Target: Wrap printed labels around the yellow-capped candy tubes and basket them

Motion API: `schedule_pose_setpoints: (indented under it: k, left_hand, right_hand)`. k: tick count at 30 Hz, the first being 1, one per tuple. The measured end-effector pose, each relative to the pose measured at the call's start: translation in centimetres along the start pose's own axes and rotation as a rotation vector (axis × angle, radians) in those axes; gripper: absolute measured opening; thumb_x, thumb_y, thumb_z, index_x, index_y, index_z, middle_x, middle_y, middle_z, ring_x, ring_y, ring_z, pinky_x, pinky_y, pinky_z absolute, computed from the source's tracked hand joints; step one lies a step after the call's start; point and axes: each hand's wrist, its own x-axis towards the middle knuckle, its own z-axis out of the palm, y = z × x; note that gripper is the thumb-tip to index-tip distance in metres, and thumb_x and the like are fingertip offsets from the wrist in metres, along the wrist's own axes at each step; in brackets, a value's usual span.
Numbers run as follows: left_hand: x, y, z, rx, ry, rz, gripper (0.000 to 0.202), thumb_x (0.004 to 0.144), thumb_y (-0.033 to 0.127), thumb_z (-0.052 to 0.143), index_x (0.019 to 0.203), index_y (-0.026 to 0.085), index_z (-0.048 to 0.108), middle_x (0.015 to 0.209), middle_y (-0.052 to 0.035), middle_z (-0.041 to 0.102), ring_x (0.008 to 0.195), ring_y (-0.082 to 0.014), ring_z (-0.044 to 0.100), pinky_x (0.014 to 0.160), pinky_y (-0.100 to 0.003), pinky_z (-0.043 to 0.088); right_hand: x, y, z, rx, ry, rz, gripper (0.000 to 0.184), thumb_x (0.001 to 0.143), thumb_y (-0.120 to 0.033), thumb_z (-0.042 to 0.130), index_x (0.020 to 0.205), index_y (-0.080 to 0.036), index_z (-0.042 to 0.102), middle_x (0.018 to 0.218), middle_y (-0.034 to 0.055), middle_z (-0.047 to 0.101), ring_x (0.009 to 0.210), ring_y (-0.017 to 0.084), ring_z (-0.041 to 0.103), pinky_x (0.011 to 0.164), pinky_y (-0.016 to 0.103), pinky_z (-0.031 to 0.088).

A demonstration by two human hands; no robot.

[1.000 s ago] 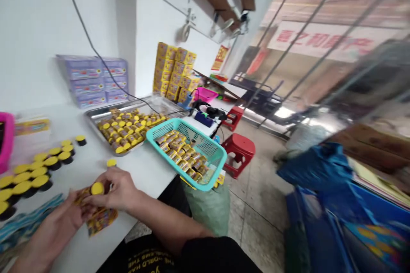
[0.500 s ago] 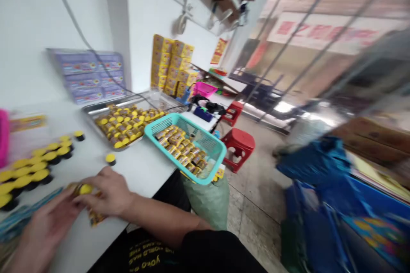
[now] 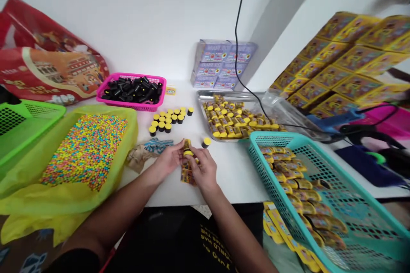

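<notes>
My left hand (image 3: 168, 156) and my right hand (image 3: 201, 167) meet over the white table (image 3: 237, 179). Between them they hold a small yellow-capped tube (image 3: 188, 152), and a printed yellow label strip (image 3: 188, 175) hangs below it. The fingers hide most of the tube. A single yellow-capped black tube (image 3: 206, 142) stands just beyond my right hand. Farther back, several similar tubes (image 3: 166, 120) stand in a loose group. A crumpled brown paper (image 3: 137, 158) and a blue strip (image 3: 158, 145) lie near my left hand.
A pink basket (image 3: 128, 105) of black tubes and a steel tray (image 3: 205, 111) of labelled tubes stand behind. A teal basket (image 3: 272, 136) sits right; yellow plastic (image 3: 70, 204) holds coloured beads left. Stacked yellow cartons (image 3: 339, 59) fill the right.
The view has swung sharply left, away from the shopfront, and now faces the table's middle. My hands still hold the capped tube and label strip together.
</notes>
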Motion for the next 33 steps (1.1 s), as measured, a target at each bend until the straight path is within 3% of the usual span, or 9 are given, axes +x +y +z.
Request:
schedule_pose_setpoints:
  k: [7,11,16,20,27,33]
  left_hand:
    - [0.2,-0.4,-0.3,-0.008,0.025,-0.041,0.015,0.08,0.024,0.072,0.087,0.011,0.069,0.074,-0.0049,0.069,0.06,-0.0106,0.062,0.061,-0.022,0.048]
    - [0.0,-0.3,-0.2,0.046,-0.021,-0.053,0.017,0.082,0.027,0.07,0.086,0.01,0.068,0.073,-0.0057,0.067,0.061,-0.0121,0.062,0.063,-0.024,0.05]
    - [-0.2,-0.2,0.2,0.01,-0.086,-0.049,0.017,0.085,0.026,0.066,0.091,0.011,0.068,0.077,-0.0064,0.068,0.062,-0.012,0.061,0.067,-0.026,0.052]
    - [-0.1,-0.5,0.3,0.018,-0.035,0.0,0.021,0.08,0.031,0.072,0.084,0.011,0.067,0.075,-0.0049,0.067,0.059,-0.012,0.06,0.064,-0.027,0.051]
    - [0.1,-1.0,-0.2,0.03,0.018,-0.005,0.02,0.074,0.027,0.077,0.078,0.012,0.064,0.069,-0.0022,0.065,0.059,-0.0114,0.062,0.062,-0.024,0.05]
    - [-0.1,-0.7,-0.3,0.099,-0.052,-0.041,0.019,0.075,0.026,0.076,0.075,0.011,0.065,0.065,-0.0029,0.063,0.058,-0.0132,0.061,0.061,-0.026,0.049]
  right_hand:
    - [0.3,0.2,-0.3,0.032,-0.003,-0.05,0.022,0.091,-0.022,0.058,0.109,-0.025,0.07,0.087,0.005,0.066,0.079,0.017,0.063,0.069,0.031,0.056]
    - [0.3,0.4,-0.9,-0.12,-0.013,-0.162,0.023,0.09,-0.022,0.059,0.11,-0.024,0.069,0.084,0.0059,0.066,0.079,0.02,0.061,0.072,0.035,0.054]
    - [0.4,0.3,-1.3,-0.144,0.024,-0.134,0.031,0.091,-0.026,0.059,0.121,-0.024,0.063,0.101,0.0089,0.066,0.092,0.021,0.061,0.081,0.038,0.055]
    - [0.2,0.4,-1.0,-0.144,-0.018,-0.157,0.028,0.091,-0.024,0.059,0.118,-0.025,0.066,0.1,0.0085,0.068,0.09,0.021,0.061,0.08,0.038,0.054]
    - [0.0,0.2,-0.1,0.009,0.015,-0.051,0.024,0.092,-0.023,0.055,0.112,-0.025,0.068,0.092,0.0058,0.069,0.085,0.019,0.063,0.077,0.035,0.054]
    - [-0.2,0.3,-0.8,-0.207,0.017,-0.176,0.018,0.09,-0.022,0.057,0.104,-0.023,0.069,0.08,0.0056,0.065,0.076,0.02,0.058,0.071,0.036,0.05]
